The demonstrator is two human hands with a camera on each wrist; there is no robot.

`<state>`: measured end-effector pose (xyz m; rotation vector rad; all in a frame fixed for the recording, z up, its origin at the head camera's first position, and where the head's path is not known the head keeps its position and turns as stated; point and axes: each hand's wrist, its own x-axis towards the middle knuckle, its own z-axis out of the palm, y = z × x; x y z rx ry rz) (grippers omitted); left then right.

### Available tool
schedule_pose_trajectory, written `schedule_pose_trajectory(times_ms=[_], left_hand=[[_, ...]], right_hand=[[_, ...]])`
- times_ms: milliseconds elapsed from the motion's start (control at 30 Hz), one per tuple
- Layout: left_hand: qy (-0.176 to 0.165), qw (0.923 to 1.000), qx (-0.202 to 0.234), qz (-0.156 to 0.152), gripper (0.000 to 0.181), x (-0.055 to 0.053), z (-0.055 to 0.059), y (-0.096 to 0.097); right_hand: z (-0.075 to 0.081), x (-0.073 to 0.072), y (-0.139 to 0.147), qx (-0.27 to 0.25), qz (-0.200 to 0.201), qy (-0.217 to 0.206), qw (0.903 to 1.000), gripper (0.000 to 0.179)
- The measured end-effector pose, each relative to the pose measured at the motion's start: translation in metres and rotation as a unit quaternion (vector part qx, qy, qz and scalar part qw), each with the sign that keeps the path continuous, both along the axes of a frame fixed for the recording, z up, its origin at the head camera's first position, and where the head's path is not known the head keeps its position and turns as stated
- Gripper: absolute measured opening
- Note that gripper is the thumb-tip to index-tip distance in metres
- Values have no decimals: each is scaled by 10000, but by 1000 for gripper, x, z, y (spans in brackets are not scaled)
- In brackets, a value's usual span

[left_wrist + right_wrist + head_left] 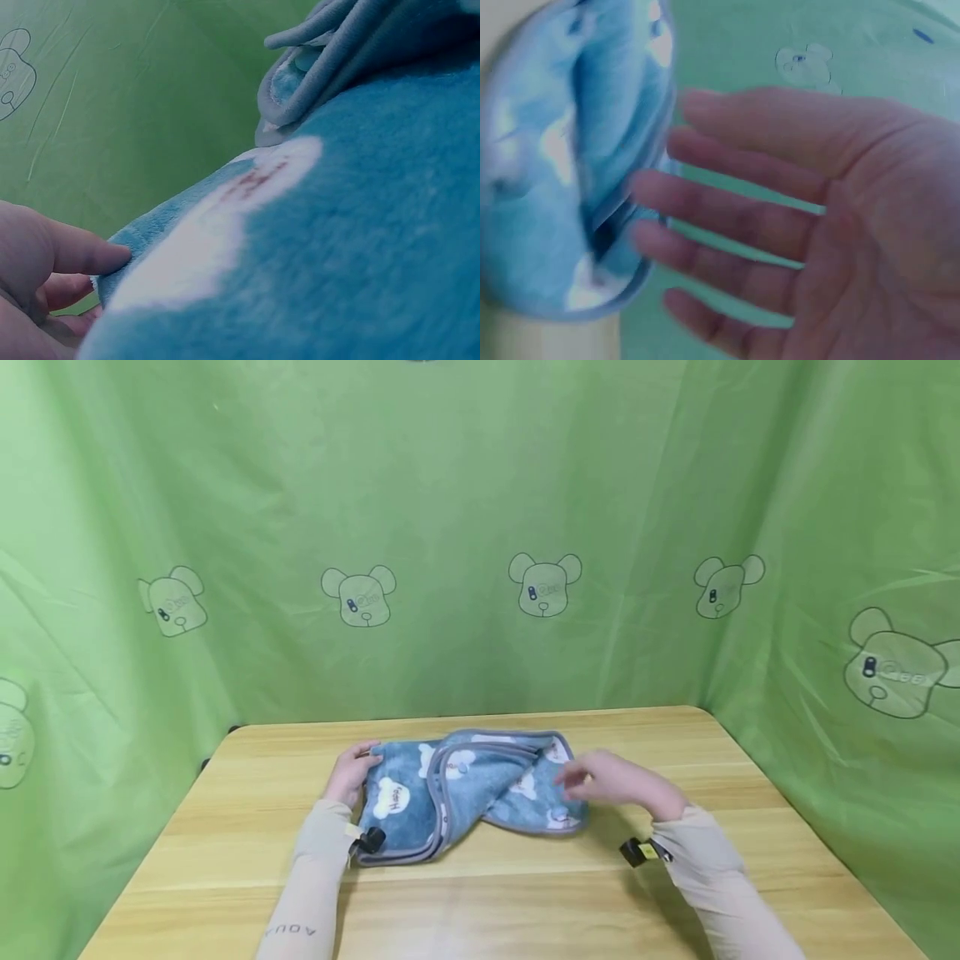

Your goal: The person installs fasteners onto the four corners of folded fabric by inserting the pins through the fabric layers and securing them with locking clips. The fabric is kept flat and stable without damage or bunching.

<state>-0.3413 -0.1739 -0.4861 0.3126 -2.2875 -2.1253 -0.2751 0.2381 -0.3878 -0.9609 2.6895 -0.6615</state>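
A blue fleece blanket (480, 789) with white bear prints and grey piped edges lies on the table, its left part flat and its middle twisted into a fold. At its far left corner, my left hand (356, 774) pinches the fleece; in the left wrist view one fingertip (112, 256) lies on top, with other fingers beneath the edge. Beside the blanket's right end hovers my right hand (611, 779), slightly blurred. The right wrist view shows its fingers (727, 210) spread and nearly straight, holding nothing, with the rounded blanket end close to the fingertips.
A light wooden table (487, 910) carries the blanket. Green curtains (450, 485) with bear-face drawings hang behind it and along both sides. Small black cameras (633, 852) are strapped to both sleeved wrists.
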Motion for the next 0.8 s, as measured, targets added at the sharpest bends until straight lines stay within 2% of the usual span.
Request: schedule_pose_trajectory(times_ms=[167,267,367,600,800], left_hand=[[-109,9999,-16,10,43,-1,1,0],[-181,9998,-26,-15,44,-3,0,0],[-199,9998,-95,-29,44,-3,-1,-1],[-176,9998,-122,7,43,-2,-1,-2],[-108,9999,-78,-28,43,-2,-3,-2]], right_hand=[[18,-28,-34,-414,-30,473,9980,38],[19,-48,-58,-538,-56,702,9961,45],[13,-67,-82,-392,-31,813,9959,54],[-17,-107,-122,340,178,479,9981,72],[-41,-123,-129,225,-44,-309,9993,75]])
